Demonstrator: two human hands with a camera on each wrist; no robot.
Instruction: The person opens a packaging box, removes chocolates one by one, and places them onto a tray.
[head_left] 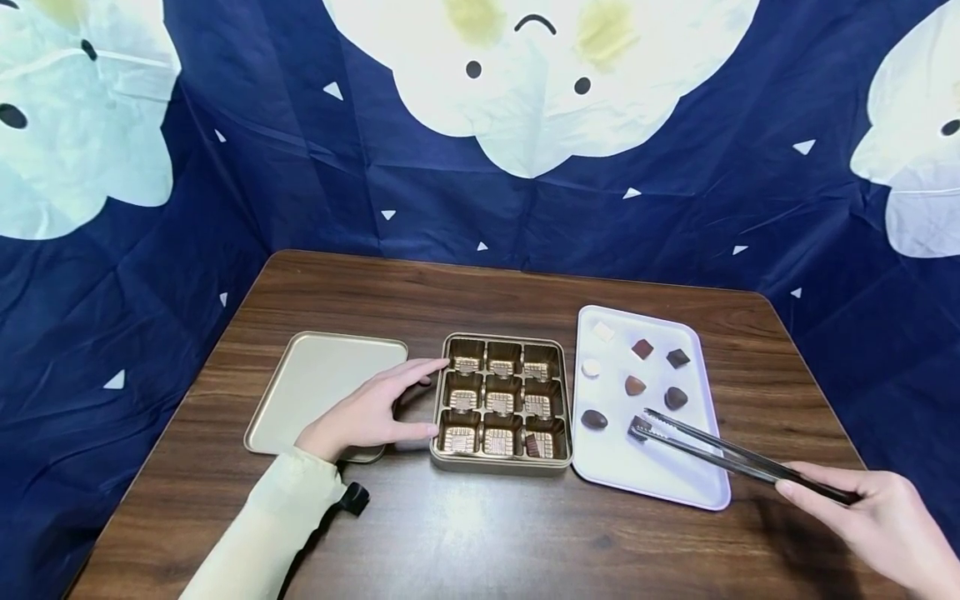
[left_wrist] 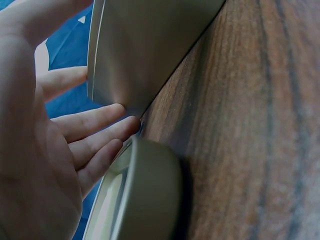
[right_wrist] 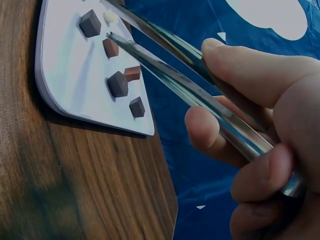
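Note:
My right hand [head_left: 870,508] grips black metal tongs [head_left: 738,458], their arms spread apart. In the head view the tips are by a dark square chocolate [head_left: 639,427] on the white tray [head_left: 675,479]. Whether they touch it I cannot tell. My left hand [head_left: 375,410] spans the left side of a gold box [head_left: 498,463], thumb near the front and fingertips touching its wall [left_wrist: 145,45] with loosely extended fingers. The box has a divided insert, and a brown chocolate [head_left: 533,446] leans in its front right compartment.
Other chocolates lie on the tray: a dark oval one [head_left: 595,419], a brown one [head_left: 634,385], a red-brown square [head_left: 642,348] and white ones [head_left: 591,367] among them. A gold lid [head_left: 315,387] rests left of the box, partly under my left hand. A blue curtain [head_left: 450,217] hangs behind the table.

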